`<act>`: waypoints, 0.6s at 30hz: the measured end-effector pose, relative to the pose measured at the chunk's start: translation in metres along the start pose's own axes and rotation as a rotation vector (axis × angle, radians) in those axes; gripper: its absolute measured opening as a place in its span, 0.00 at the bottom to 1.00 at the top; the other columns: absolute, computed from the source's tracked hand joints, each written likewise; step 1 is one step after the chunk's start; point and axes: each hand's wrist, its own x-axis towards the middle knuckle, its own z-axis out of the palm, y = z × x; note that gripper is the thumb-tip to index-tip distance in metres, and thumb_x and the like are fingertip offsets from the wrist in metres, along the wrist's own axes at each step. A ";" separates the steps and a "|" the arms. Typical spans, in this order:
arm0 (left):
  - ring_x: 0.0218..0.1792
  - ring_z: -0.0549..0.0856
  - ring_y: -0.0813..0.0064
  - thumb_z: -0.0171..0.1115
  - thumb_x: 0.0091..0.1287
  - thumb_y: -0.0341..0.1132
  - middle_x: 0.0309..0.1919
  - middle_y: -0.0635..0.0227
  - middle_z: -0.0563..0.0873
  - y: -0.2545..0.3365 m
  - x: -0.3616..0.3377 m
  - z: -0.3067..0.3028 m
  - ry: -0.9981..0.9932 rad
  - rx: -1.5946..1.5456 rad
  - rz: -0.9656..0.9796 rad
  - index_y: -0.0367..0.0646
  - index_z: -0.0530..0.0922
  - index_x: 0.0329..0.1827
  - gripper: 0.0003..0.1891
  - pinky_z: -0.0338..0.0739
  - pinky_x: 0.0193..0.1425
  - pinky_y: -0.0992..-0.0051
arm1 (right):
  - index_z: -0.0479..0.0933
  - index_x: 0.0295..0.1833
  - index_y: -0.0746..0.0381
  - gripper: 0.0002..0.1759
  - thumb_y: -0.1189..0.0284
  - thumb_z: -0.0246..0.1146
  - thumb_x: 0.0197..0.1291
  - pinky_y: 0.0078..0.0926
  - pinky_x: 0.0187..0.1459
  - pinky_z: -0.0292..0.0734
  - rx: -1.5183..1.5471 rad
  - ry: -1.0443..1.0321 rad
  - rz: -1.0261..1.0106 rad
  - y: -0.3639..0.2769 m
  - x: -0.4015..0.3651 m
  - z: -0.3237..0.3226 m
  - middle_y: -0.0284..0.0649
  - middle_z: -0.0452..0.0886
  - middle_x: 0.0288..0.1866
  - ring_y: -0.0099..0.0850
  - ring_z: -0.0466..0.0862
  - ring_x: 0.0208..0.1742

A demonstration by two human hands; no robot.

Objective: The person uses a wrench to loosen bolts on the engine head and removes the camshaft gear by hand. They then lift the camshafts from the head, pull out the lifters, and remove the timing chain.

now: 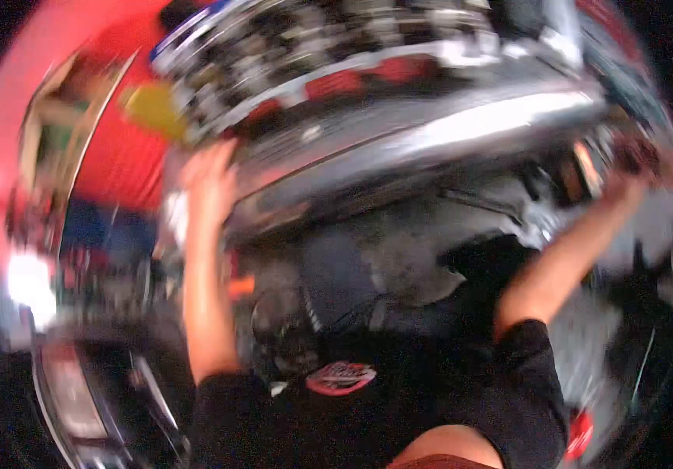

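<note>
My left hand (210, 166) reaches up to the left end of a long grey metal ledge (399, 152), its fingers blurred against the corner. Off at the right end of the ledge is my right hand (642, 162), dark and smeared by motion, with its fingers indistinct. Behind the ledge run rows of shiny metal parts (305, 47), blurred, with red patches (332, 83) along their near side. A yellow object (151, 109) sits just above and left of my left hand. I cannot tell what either hand holds.
Red panelling (121, 148) rises on the left beside a wooden-framed opening (78, 125). A dark vehicle with a rear lamp (74, 391) stands at lower left. Below the ledge, the grey floor (407, 258) has dark items on it. A red object (578, 434) lies at lower right.
</note>
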 end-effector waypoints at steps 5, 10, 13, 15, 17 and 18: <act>0.66 0.77 0.53 0.60 0.66 0.31 0.62 0.57 0.83 -0.008 0.013 -0.005 -0.088 -0.036 0.019 0.46 0.81 0.64 0.21 0.68 0.72 0.61 | 0.73 0.64 0.69 0.34 0.48 0.53 0.70 0.66 0.70 0.72 -0.031 -0.075 -0.040 0.008 0.027 -0.009 0.56 0.78 0.65 0.57 0.78 0.65; 0.61 0.78 0.54 0.64 0.59 0.33 0.54 0.56 0.85 -0.010 0.040 -0.026 -0.315 -0.247 -0.025 0.43 0.84 0.54 0.19 0.72 0.64 0.58 | 0.64 0.73 0.75 0.45 0.42 0.37 0.76 0.76 0.74 0.62 0.244 -0.251 0.054 0.003 0.033 -0.012 0.66 0.70 0.72 0.69 0.69 0.72; 0.52 0.79 0.53 0.66 0.55 0.34 0.46 0.56 0.84 -0.028 0.053 -0.026 -0.414 -0.259 0.066 0.40 0.83 0.47 0.16 0.75 0.60 0.60 | 0.53 0.78 0.75 0.42 0.49 0.41 0.77 0.76 0.74 0.62 -0.014 0.150 0.035 0.014 0.026 -0.011 0.67 0.61 0.77 0.72 0.63 0.75; 0.55 0.79 0.53 0.67 0.55 0.35 0.47 0.57 0.85 -0.019 0.051 -0.030 -0.399 -0.166 0.064 0.42 0.84 0.47 0.16 0.74 0.60 0.55 | 0.48 0.77 0.78 0.37 0.59 0.43 0.77 0.73 0.75 0.62 -0.092 0.329 0.110 0.012 -0.028 0.064 0.65 0.58 0.78 0.71 0.60 0.77; 0.47 0.84 0.58 0.69 0.58 0.35 0.39 0.60 0.86 -0.016 0.040 -0.033 -0.290 -0.201 0.037 0.42 0.84 0.47 0.15 0.77 0.53 0.58 | 0.67 0.67 0.75 0.24 0.70 0.54 0.74 0.62 0.69 0.75 -0.214 0.192 -0.025 0.039 -0.036 0.056 0.59 0.69 0.71 0.63 0.73 0.69; 0.42 0.84 0.62 0.68 0.60 0.35 0.36 0.62 0.86 -0.008 0.036 -0.045 -0.336 -0.360 -0.071 0.41 0.83 0.47 0.13 0.77 0.49 0.62 | 0.73 0.62 0.74 0.21 0.68 0.59 0.72 0.49 0.60 0.82 -0.316 0.164 -0.142 0.032 -0.080 0.119 0.54 0.81 0.56 0.51 0.82 0.61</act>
